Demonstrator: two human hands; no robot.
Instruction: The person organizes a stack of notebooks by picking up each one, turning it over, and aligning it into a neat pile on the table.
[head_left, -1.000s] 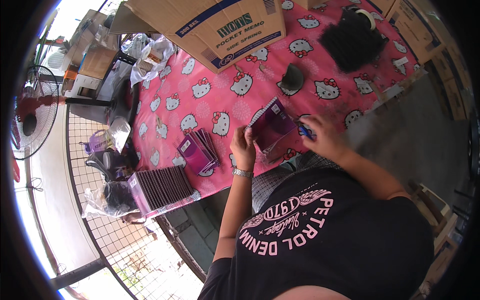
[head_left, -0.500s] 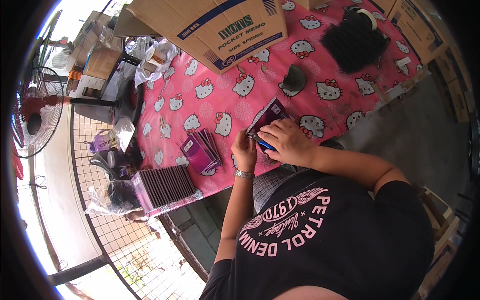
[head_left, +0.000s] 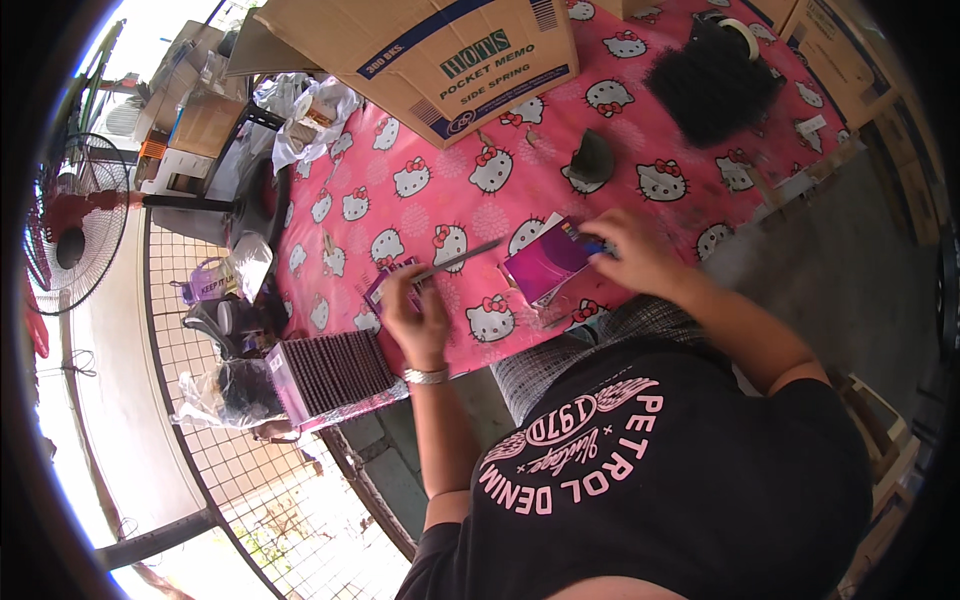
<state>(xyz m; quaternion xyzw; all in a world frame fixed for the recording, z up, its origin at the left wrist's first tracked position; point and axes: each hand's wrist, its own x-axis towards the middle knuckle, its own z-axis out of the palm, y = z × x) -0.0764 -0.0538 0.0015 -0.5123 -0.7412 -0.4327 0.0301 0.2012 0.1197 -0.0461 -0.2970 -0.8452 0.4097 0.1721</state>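
My left hand (head_left: 415, 318) is closed on a thin notebook (head_left: 460, 260), seen nearly edge-on, above a small pile of purple notebooks (head_left: 385, 282) that it mostly hides. My right hand (head_left: 640, 258), smeared by motion, is closed around a blue-handled hand tool (head_left: 598, 246); the tool's working end does not show clearly. Just left of that hand lies a purple notebook (head_left: 548, 262) with a pink-violet cover, near the table's front edge. A long row of notebooks (head_left: 335, 375) stands packed together at the table's left front corner.
A pink cartoon-print cloth (head_left: 410, 215) covers the table. On it are a large cardboard box (head_left: 430, 70), a dark curved piece (head_left: 591, 157), a heap of black spiral bindings (head_left: 710, 85) and a tape roll (head_left: 742, 38). A fan (head_left: 75, 225) stands at the left.
My hands have parted: the left moved left with a notebook toward the small pile, the right moved right with the blue-handled tool. A purple notebook now lies uncovered between them.
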